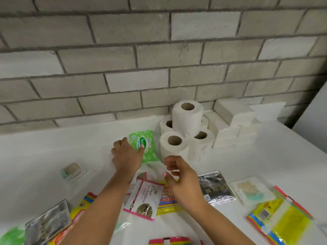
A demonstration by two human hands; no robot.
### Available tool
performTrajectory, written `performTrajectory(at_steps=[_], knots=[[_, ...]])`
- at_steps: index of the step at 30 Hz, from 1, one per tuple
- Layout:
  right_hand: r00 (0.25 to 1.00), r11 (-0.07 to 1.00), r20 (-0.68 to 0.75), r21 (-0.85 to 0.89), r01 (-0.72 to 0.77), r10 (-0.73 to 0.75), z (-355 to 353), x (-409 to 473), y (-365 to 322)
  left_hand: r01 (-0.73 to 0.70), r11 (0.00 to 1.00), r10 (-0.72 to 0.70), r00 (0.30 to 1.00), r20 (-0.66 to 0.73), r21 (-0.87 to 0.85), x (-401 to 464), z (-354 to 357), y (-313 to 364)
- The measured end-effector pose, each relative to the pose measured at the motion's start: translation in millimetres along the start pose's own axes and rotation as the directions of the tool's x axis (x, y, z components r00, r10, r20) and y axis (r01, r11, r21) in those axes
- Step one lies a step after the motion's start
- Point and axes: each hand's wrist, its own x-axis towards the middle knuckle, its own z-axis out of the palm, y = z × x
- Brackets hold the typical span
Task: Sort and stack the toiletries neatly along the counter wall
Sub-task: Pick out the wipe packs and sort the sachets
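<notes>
Green wipes packet [144, 145] under left hand's [126, 156] flat fingers; right hand [182, 177] loosely curled, empty.

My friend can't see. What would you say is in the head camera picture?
A person's left hand touches a green wipes pack on a white counter, beside stacked toilet rolls and white tissue packs against a brick wall. The right hand hovers, loosely curled, above scattered sachets.

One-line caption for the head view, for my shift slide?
Left hand places green wipes pack beside stacked toilet rolls; right hand hovers above scattered sachets.
</notes>
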Motion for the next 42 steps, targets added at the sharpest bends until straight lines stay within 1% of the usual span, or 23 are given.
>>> performTrajectory(at_steps=[6, 9, 12, 15, 18, 20, 26, 35, 38, 42], knots=[[0.996, 0.999, -0.086, 0.032, -0.012, 0.014, -29, -21, -14, -0.162, 0.972, 0.131, 0.975, -0.182, -0.172, -40, -17, 18], [0.995, 0.999, -0.099, 0.044, -0.026, 0.030, -39, -35, -17, -0.224, 0.940, 0.170, 0.962, -0.216, -0.258, -57, -22, 24], [0.990, 0.998, -0.137, 0.059, -0.024, 0.032, -49, -48, -19, -0.257, 0.913, 0.199, 0.959, -0.204, -0.317, -72, -26, 24], [0.985, 0.995, -0.169, 0.096, -0.018, 0.034, -57, -61, -20, -0.239, 0.903, 0.188, 0.967, -0.172, -0.358, -89, -29, 19], [0.986, 0.994, -0.166, 0.111, -0.002, 0.020, -63, -73, -21, -0.243, 0.899, 0.188, 0.966, -0.179, -0.364, -109, -31, 13], [0.988, 0.993, -0.153, 0.115, 0.012, 0.005, -66, -79, -21, -0.261, 0.894, 0.201, 0.960, -0.195, -0.365, -123, -35, 12], [0.998, 0.989, -0.064, 0.144, 0.032, -0.023, -84, -93, -23, -0.240, 0.891, 0.166, 0.962, -0.215, -0.385, -173, -43, 12], [0.998, 0.981, 0.039, 0.191, 0.047, -0.055, -109, -122, -18, -0.129, 0.910, 0.052, 0.979, -0.199, -0.395, -233, -42, 0], [0.996, 0.979, 0.064, 0.196, 0.055, -0.069, -111, -131, -18, -0.106, 0.909, 0.016, 0.975, -0.221, -0.402, -251, -43, -6], [0.989, 0.978, 0.113, 0.196, 0.067, -0.091, -106, -140, -20, -0.031, 0.912, -0.065, 0.974, -0.218, -0.408, -267, -51, -20]])
